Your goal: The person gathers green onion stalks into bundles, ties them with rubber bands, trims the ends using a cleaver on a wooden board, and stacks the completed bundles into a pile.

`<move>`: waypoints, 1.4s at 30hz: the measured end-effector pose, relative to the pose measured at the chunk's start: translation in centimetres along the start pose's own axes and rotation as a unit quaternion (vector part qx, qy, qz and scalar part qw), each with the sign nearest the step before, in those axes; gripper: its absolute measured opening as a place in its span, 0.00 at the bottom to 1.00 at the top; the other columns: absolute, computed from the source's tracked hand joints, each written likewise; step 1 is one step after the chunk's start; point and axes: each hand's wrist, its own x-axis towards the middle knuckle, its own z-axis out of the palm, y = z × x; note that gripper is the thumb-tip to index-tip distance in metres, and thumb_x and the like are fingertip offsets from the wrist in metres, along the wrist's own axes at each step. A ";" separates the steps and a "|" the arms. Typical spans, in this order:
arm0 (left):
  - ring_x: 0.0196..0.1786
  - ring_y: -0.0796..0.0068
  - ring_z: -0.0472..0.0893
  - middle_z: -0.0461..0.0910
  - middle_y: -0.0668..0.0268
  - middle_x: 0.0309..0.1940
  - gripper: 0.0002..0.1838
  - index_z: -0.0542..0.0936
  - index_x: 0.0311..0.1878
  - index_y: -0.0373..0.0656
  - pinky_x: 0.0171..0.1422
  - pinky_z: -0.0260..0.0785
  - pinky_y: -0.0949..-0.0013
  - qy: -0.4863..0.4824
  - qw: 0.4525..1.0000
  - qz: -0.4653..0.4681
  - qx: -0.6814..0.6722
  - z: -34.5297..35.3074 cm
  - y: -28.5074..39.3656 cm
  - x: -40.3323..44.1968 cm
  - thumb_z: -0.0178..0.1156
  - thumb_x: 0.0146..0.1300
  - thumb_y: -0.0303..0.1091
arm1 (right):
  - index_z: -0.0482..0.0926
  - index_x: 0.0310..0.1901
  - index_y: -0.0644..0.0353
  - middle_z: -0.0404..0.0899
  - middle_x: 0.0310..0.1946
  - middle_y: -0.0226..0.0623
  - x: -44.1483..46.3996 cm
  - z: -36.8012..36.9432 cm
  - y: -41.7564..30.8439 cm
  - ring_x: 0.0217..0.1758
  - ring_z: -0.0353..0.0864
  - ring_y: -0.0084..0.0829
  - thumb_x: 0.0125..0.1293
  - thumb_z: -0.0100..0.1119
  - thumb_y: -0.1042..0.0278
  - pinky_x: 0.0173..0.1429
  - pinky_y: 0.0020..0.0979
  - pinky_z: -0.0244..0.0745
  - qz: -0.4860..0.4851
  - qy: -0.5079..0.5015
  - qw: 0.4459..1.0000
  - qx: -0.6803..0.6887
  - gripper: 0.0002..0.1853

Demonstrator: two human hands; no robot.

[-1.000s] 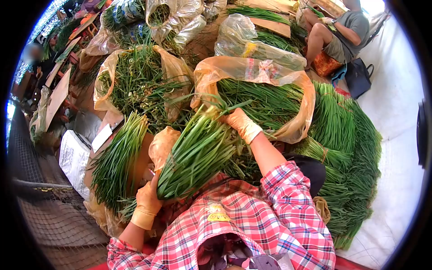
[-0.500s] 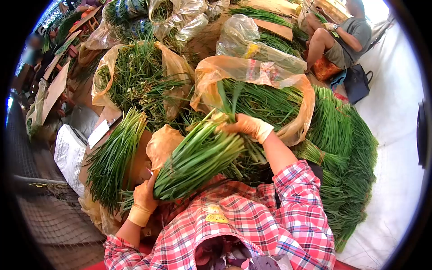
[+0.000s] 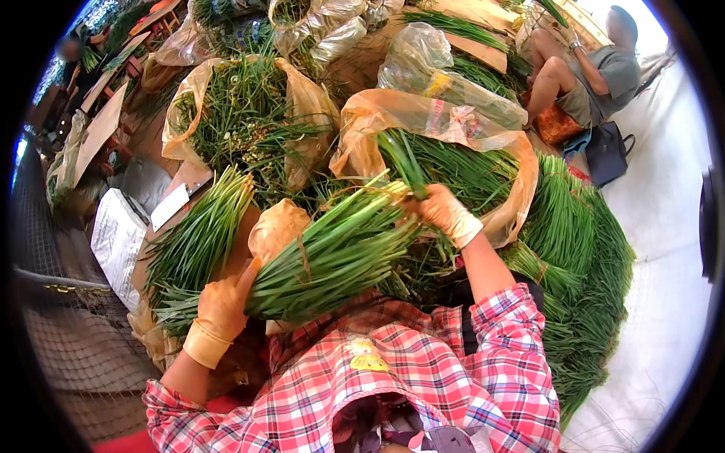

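Observation:
A thick bunch of garlic chives (image 3: 332, 257) lies slantwise in front of my chest, pale cut ends to the upper right, with a thin band around its middle. My left hand (image 3: 221, 308), in a tan glove, is closed around the leafy end, its index finger along the leaves; some fingers are hidden. My gloved right hand (image 3: 445, 213) is closed at the pale ends, holding a small tuft of chives (image 3: 404, 160) that sticks up. Another bunch (image 3: 202, 226) rests on a board to the left, beside a knife with a wide pale blade (image 3: 170, 207).
Ahead are an orange plastic bag (image 3: 521, 170) of chives and another bag (image 3: 181, 121) of loose trimmings. Stacked bunches (image 3: 574, 249) line my right side. A white package (image 3: 119, 234) stands at left. A co-worker (image 3: 604, 75) sits at the upper right.
My left hand has shifted left and down along the leaves. My right hand has moved slightly right with its tuft. The bunch lies flatter, and the band around it now shows.

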 end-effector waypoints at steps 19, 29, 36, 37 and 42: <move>0.31 0.54 0.77 0.76 0.59 0.29 0.46 0.63 0.67 0.55 0.34 0.71 0.56 -0.084 0.995 -0.043 0.027 -1.3 -1.2 -1.8 0.64 0.37 0.24 | 0.78 0.50 0.53 0.79 0.38 0.40 1.0 7.7 -4.0 0.39 0.79 0.43 0.53 0.65 0.68 0.43 0.35 0.75 -0.190 -0.055 0.793 -0.576 0.20; 0.29 0.53 0.76 0.74 0.60 0.26 0.48 0.59 0.69 0.54 0.34 0.68 0.55 -0.102 0.994 -0.026 0.026 -1.6 -1.5 -1.7 0.64 0.39 0.26 | 0.80 0.44 0.54 0.80 0.32 0.43 1.2 7.4 2.0 0.39 0.80 0.43 0.58 0.61 0.58 0.45 0.38 0.73 -0.173 -0.054 0.941 -0.286 0.14; 0.31 0.60 0.76 0.73 0.64 0.28 0.46 0.62 0.68 0.53 0.36 0.67 0.60 -0.068 0.995 -0.004 0.079 -0.8 -1.4 -3.4 0.62 0.38 0.23 | 0.79 0.48 0.62 0.81 0.25 0.40 5.0 -1.9 6.2 0.25 0.80 0.29 0.61 0.56 0.67 0.32 0.31 0.74 0.050 0.174 0.961 -0.209 0.15; 0.31 0.62 0.75 0.73 0.65 0.29 0.45 0.63 0.67 0.53 0.36 0.67 0.60 -0.049 0.996 0.006 0.080 -0.6 -1.4 -3.4 0.61 0.38 0.23 | 0.79 0.47 0.64 0.81 0.24 0.38 4.5 -2.6 5.5 0.23 0.79 0.26 0.61 0.56 0.66 0.29 0.29 0.73 0.076 0.176 0.979 -0.068 0.15; 0.27 0.66 0.74 0.72 0.67 0.27 0.36 0.69 0.63 0.54 0.33 0.67 0.64 0.019 0.995 0.061 0.080 -0.8 -1.3 -2.8 0.56 0.45 0.24 | 0.84 0.40 0.60 0.81 0.27 0.32 1.4 4.3 1.9 0.28 0.77 0.21 0.56 0.66 0.54 0.32 0.24 0.70 0.044 -0.142 0.989 0.012 0.18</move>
